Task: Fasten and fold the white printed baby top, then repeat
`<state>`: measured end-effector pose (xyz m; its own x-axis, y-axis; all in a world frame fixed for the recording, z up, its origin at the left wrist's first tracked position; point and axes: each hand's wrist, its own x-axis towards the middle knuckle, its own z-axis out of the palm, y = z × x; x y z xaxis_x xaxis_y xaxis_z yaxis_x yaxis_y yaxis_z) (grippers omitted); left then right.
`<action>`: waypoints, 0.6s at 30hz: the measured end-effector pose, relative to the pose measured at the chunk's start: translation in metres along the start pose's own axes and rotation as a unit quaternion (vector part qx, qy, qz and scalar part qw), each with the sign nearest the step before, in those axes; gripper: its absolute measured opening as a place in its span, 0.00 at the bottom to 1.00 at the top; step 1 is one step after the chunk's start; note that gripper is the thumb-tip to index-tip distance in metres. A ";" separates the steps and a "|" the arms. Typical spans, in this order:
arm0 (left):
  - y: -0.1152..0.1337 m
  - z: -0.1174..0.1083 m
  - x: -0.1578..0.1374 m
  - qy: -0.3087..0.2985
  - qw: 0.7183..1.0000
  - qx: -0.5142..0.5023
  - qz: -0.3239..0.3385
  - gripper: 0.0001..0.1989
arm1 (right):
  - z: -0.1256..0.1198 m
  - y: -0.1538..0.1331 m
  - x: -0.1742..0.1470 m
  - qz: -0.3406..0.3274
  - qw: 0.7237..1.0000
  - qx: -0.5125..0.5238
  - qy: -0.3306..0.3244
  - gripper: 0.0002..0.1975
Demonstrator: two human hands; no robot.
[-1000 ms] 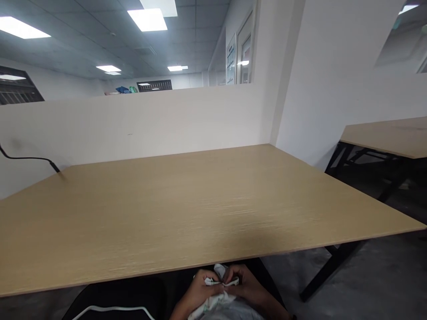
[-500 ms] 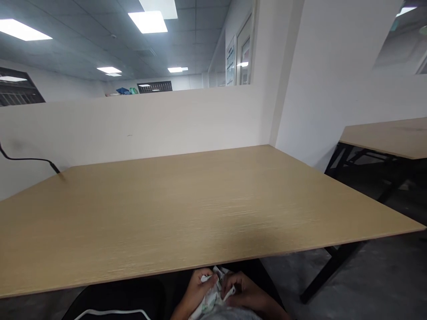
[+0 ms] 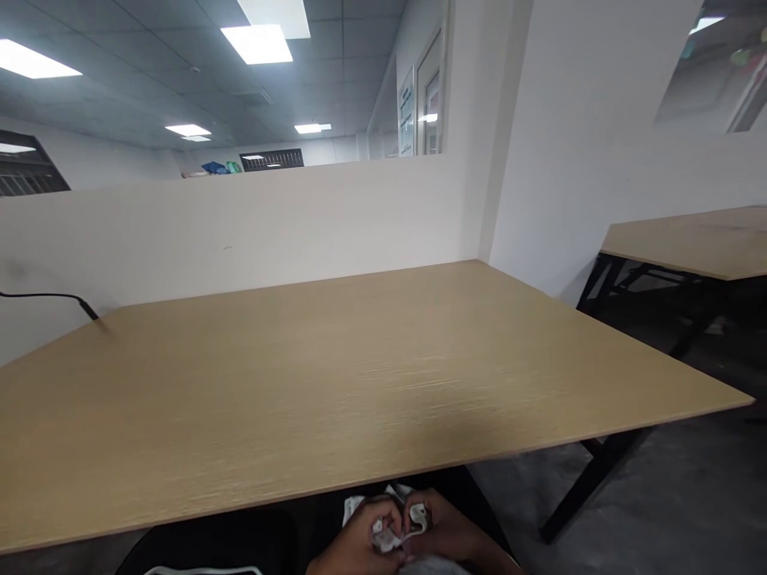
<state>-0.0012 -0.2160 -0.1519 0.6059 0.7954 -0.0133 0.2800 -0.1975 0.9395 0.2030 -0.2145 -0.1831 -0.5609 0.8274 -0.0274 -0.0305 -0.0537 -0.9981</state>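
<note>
Showing pale, uneven folds, the crumpled white material (image 3: 387,541) sits on the person's side of the worktop (image 3: 335,383), below its near edge. The left hand (image 3: 360,533) and right hand (image 3: 444,529) each have a grip pinching it. They hide much of it, leaving its outline unclear; the view's bottom cuts off the right forearm (image 3: 488,553).

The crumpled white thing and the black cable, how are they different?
The crumpled white thing is bunched in folds; the black cable is long and thin. The left hand and right hand hold the white thing by the table's near edge; no hand touches the cable at the table's far left.
</note>
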 end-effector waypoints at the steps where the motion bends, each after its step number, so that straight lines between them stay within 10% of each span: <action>1: 0.004 0.000 0.000 0.010 0.999 0.029 -0.007 0.09 | 0.000 0.000 0.000 -0.009 1.000 -0.016 0.023 0.18; 18: 0.033 0.002 -0.002 0.019 0.955 0.291 -0.045 0.08 | -0.008 -0.004 -0.001 -0.076 0.993 0.059 0.074 0.23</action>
<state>0.0078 -0.2253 -0.1218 0.5355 0.8422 -0.0631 0.7036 -0.4036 0.5848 0.2104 -0.2100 -0.1794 -0.4142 0.9039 0.1071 -0.2071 0.0210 -0.9781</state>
